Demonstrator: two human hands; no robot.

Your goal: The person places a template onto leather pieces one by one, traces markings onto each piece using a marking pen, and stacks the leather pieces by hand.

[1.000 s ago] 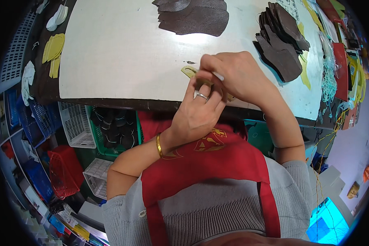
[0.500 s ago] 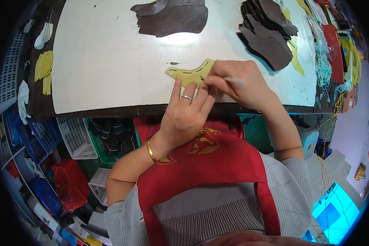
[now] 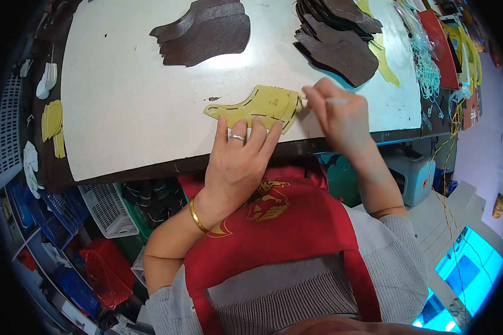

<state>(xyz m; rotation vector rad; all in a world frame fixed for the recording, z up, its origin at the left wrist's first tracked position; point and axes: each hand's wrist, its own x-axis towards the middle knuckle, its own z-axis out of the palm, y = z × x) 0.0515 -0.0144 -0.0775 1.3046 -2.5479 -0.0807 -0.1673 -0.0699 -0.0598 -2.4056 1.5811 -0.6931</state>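
Observation:
A yellow shoe-pattern template (image 3: 262, 105) with dark dashed slots lies flat near the front edge of the white work board (image 3: 151, 125). My left hand (image 3: 236, 164) presses on its near edge with fingers spread. At the template's right end, my right hand (image 3: 341, 114) grips a slim, pale pen (image 3: 336, 101), its tip close to the curved edge and blurred by motion. Whether a leather piece lies under the template cannot be seen. Farther back are brown leather pieces (image 3: 209, 36), and a thicker stack of brown leather pieces (image 3: 341, 53) lies to the right.
More yellow templates (image 3: 52, 123) and a white glove (image 3: 31, 162) lie along the left side. Tangled pale-green cord (image 3: 427, 81) and a red board (image 3: 437, 47) line the right. Below the table on the left stand a white basket (image 3: 109, 212) and a red basket (image 3: 107, 273).
My right hand has moved right, from the template's middle to its right end, uncovering its wide part. The whole scene has shifted and turned slightly with my head. My left hand stays on the template.

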